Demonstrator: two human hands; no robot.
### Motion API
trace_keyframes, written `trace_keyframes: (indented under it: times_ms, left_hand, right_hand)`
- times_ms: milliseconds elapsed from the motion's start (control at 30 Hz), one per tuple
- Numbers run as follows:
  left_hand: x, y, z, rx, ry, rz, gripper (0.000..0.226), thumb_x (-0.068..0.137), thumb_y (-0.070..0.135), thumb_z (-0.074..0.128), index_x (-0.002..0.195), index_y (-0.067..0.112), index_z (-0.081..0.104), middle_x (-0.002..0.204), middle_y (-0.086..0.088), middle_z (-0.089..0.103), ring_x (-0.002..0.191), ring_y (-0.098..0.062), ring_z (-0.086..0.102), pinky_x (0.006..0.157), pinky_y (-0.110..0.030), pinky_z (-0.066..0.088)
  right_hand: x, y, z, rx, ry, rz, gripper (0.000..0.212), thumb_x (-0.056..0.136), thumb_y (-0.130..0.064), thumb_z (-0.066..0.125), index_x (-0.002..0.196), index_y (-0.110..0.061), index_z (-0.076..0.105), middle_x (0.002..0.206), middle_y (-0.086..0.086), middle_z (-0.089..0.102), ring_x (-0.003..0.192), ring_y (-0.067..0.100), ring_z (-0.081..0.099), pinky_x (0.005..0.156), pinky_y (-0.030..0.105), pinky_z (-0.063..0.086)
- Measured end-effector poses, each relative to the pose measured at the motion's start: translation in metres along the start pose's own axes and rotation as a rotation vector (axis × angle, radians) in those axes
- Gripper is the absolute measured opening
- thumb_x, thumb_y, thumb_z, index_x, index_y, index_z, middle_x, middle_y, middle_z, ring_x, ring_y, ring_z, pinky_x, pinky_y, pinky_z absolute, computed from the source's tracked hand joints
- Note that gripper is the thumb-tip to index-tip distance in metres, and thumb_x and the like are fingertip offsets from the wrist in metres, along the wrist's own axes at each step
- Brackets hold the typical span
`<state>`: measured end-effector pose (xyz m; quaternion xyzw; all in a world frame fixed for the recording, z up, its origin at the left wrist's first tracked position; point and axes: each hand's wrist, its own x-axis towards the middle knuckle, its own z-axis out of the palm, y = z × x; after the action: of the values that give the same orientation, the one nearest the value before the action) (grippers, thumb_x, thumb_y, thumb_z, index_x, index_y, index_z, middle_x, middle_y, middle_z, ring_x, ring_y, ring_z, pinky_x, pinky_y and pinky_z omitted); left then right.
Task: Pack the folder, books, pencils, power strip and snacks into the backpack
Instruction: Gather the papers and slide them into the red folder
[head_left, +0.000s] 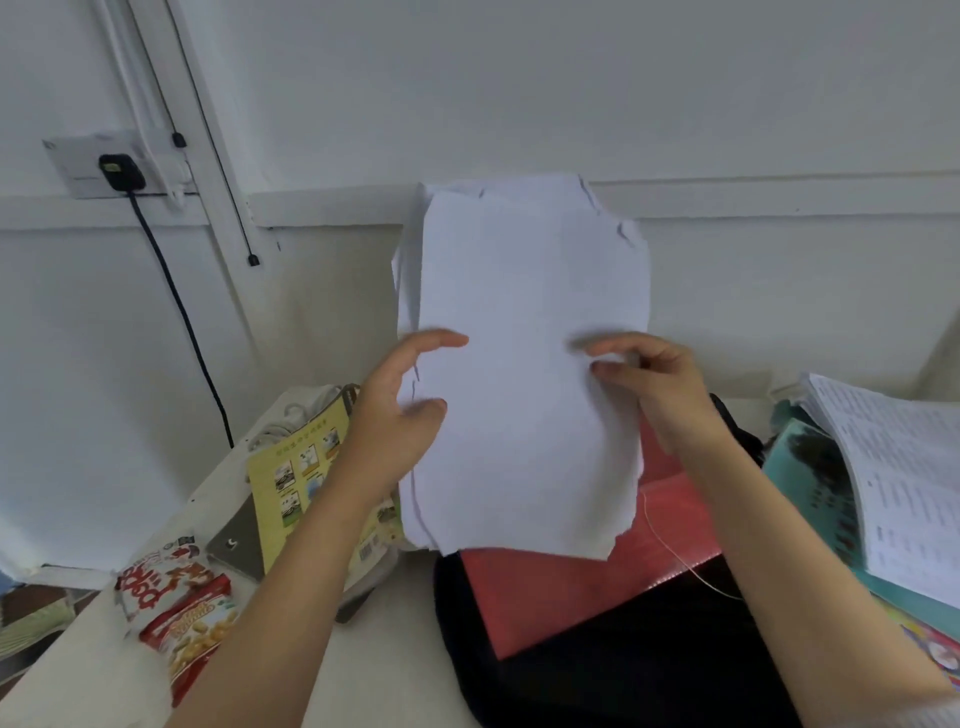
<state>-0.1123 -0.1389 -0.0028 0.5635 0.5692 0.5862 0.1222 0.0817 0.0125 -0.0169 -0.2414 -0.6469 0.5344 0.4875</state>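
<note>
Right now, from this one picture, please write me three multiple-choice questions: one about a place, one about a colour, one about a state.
1. Where do the snack packets lie?
A. on the table, left of the backpack
B. on the folder
C. inside the backpack

2. What colour is the folder on the backpack?
A. green
B. red
C. yellow

3. How are the white sheets held?
A. flat on the table
B. by one hand alone
C. upright, by both hands

Answers: 1 A, the packets lie at the lower left; 2 B, a red folder lies on the black backpack; 3 C, the left hand grips their left edge and the right hand pinches their right side.
</note>
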Motion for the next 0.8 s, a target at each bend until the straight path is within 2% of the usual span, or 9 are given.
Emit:
trace_keyframes:
  times_ms: [67,133,200,267,433,533,633,700,800]
  left_hand:
    - [0.013,0.004,0.012,0.049,0.009,0.103,0.073,0.065,-0.025,0.040,0.113,0.028,0.057,0.121,0.023,0.051,0.122,0.007,0.039,0.093,-0.004,0.030]
    - [0.024,0.008,0.026,0.085,0.057,0.194,0.076,0.062,-0.024,0.042,0.118,0.025,0.054,0.122,0.021,0.049,0.121,0.005,0.040,0.099,-0.008,0.028]
    - [0.030,0.014,0.040,0.093,0.129,0.247,0.073,0.065,-0.023,0.048,0.120,0.024,0.053,0.123,0.019,0.049,0.119,0.004,0.040,0.096,-0.003,0.027]
    - [0.031,0.018,0.053,0.080,0.202,0.287,0.067,0.068,-0.023,0.052,0.120,0.019,0.055,0.123,0.007,0.052,0.117,0.003,0.040,0.089,0.001,0.030]
    - [0.024,0.002,0.070,0.057,0.278,0.239,0.042,0.072,-0.018,0.060,0.102,0.011,0.068,0.104,-0.001,0.064,0.103,0.007,0.047,0.083,0.000,0.036]
    - [0.015,-0.013,0.076,0.034,0.228,0.140,0.034,0.077,-0.014,0.061,0.093,0.014,0.070,0.096,0.013,0.068,0.099,0.007,0.055,0.082,-0.002,0.037]
    - [0.009,-0.022,0.085,0.025,0.206,0.082,0.037,0.079,-0.013,0.059,0.091,0.020,0.070,0.096,0.020,0.069,0.098,0.003,0.061,0.086,-0.007,0.040]
    - [0.009,-0.023,0.089,0.034,0.223,0.085,0.039,0.079,-0.013,0.058,0.091,0.023,0.070,0.097,0.023,0.068,0.098,0.002,0.061,0.086,-0.009,0.040]
    - [0.011,-0.018,0.091,0.051,0.309,0.143,0.038,0.079,-0.011,0.059,0.092,0.024,0.069,0.099,0.018,0.068,0.102,-0.004,0.059,0.087,-0.012,0.042]
  right_hand:
    - [0.003,-0.017,-0.006,-0.127,0.070,-0.136,0.048,0.079,0.012,0.061,0.072,-0.033,0.075,0.087,-0.012,0.071,0.092,0.005,0.062,0.082,0.021,0.047]
    - [0.005,-0.031,-0.008,-0.201,0.142,-0.259,0.043,0.079,0.012,0.060,0.080,-0.028,0.074,0.094,-0.003,0.067,0.093,0.002,0.060,0.081,0.017,0.046]
    - [0.004,-0.040,-0.008,-0.258,0.212,-0.372,0.038,0.079,0.013,0.059,0.086,-0.023,0.071,0.097,0.004,0.061,0.093,-0.001,0.058,0.082,0.012,0.044]
    - [0.001,-0.040,-0.011,-0.298,0.254,-0.456,0.038,0.079,0.012,0.060,0.089,-0.024,0.070,0.094,-0.001,0.056,0.091,-0.006,0.055,0.083,0.008,0.041]
    - [-0.005,-0.020,-0.029,-0.418,0.194,-0.492,0.042,0.078,0.008,0.066,0.094,-0.030,0.070,0.099,-0.022,0.063,0.100,-0.001,0.051,0.088,0.008,0.038]
    - [-0.011,0.001,-0.039,-0.440,0.123,-0.432,0.038,0.080,0.003,0.065,0.104,-0.025,0.069,0.113,0.003,0.064,0.108,-0.007,0.052,0.095,0.012,0.041]
    - [-0.016,0.023,-0.043,-0.478,0.061,-0.378,0.041,0.082,-0.005,0.058,0.111,-0.033,0.066,0.118,0.004,0.063,0.109,0.005,0.058,0.096,0.019,0.046]
    - [-0.018,0.033,-0.043,-0.538,0.086,-0.406,0.044,0.083,-0.005,0.057,0.115,-0.035,0.064,0.113,0.004,0.063,0.102,0.008,0.061,0.090,0.016,0.047]
    - [-0.015,0.030,-0.040,-0.564,0.186,-0.515,0.043,0.079,-0.006,0.063,0.115,-0.029,0.064,0.104,0.001,0.056,0.094,-0.006,0.053,0.084,0.007,0.042]
